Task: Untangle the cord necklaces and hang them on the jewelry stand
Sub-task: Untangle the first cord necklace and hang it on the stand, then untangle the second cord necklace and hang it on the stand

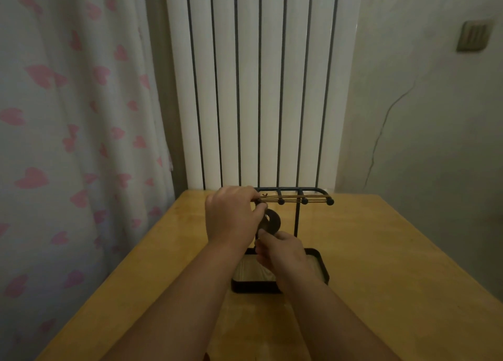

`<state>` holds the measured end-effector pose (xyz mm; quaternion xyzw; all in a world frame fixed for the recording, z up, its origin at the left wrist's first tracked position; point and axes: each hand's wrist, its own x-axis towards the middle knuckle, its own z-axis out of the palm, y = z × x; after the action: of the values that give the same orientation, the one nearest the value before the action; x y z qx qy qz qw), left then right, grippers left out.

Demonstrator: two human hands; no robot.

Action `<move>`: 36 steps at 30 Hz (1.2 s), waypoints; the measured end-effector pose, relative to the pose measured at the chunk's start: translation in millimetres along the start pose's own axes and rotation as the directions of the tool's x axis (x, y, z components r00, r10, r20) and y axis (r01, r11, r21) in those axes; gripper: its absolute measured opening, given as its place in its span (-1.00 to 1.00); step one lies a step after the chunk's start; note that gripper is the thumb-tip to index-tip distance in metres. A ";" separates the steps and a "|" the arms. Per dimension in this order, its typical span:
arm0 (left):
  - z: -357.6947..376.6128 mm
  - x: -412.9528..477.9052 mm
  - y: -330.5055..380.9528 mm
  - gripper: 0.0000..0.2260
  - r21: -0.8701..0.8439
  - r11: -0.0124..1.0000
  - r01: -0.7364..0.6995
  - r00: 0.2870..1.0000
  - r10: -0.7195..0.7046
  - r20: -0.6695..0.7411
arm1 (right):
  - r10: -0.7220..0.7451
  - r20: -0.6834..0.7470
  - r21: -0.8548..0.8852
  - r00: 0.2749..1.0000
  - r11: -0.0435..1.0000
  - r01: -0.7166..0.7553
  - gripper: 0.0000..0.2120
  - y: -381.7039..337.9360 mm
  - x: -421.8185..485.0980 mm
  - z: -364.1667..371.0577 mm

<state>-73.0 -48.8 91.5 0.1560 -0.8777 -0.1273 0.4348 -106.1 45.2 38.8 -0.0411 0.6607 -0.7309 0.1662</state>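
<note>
Left hand [231, 216] fingers curled, pinching tan cord [299, 197] at left peg. Right hand [281, 251] fingers pinch lower edge of dark ring pendant [273, 220]. Cord stretched across pegs of black jewelry stand [297, 219] on table [381, 251].

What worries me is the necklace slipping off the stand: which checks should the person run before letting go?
1. The cord lies across the pegs of the jewelry stand: ok, it reaches the right-end peg.
2. The left hand grips the cord at the stand's left end: ok.
3. The right hand steadies the ring pendant: ok, it seems to pinch the lower edge.
4. The cord is free of tangles: cannot tell, the left hand hides that part.
5. The stand base sits flat on the table: ok.
</note>
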 end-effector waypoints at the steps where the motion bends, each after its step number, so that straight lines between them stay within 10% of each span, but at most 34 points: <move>1: 1.2 -0.5 0.7 -0.82 -0.001 1.000 0.013 1.000 -0.013 -0.002 | 0.003 0.001 -0.001 1.000 1.000 -0.003 -0.88 0.1 0.3 0.0; 21: 2.7 -37.4 -12.0 -0.74 -0.167 0.974 -0.151 0.979 0.124 -0.165 | 0.042 0.024 -0.085 0.999 0.996 -0.040 -0.89 9.1 -17.3 -33.3; 30: -6.1 -74.3 -22.7 -0.86 -0.273 0.960 0.064 0.976 -0.003 0.219 | -0.120 -0.011 -0.352 0.993 0.930 0.108 -0.89 20.3 -32.2 -63.3; 36: -19.8 -99.9 -18.5 -0.87 -0.341 0.905 0.255 0.817 -0.013 0.577 | -0.200 0.078 -0.547 0.977 0.811 0.210 -0.88 23.1 -52.9 -79.6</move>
<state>3.2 -29.1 24.2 0.0814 -0.9073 -0.3762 0.1694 -74.1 135.1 14.8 -0.1643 0.8334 -0.5226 0.0733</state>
